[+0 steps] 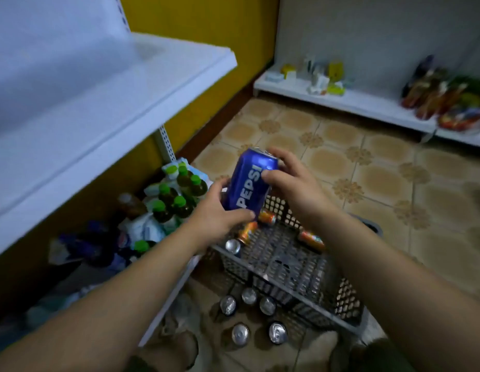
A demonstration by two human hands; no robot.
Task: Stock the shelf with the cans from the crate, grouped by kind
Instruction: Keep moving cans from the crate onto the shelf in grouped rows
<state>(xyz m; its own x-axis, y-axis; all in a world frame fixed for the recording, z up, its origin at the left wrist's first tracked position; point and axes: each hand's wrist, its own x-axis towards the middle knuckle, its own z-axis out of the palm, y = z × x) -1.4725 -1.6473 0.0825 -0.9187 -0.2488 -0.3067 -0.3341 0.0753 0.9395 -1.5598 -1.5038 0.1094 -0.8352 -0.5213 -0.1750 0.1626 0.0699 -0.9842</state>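
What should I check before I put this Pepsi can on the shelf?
1. Grip: left hand and right hand both hold the Pepsi can above the crate: ok.
2. Kind known: the label faces you and is readable: ok.
3. Room on shelf: broad white surface showing: ok.
4. Matching cans on the shelf to group with: none in view: cannot tell.
5. Crate emptied: orange cans lie inside: not ok.
6. Floor cans sorted by kind: only their tops show: cannot tell.
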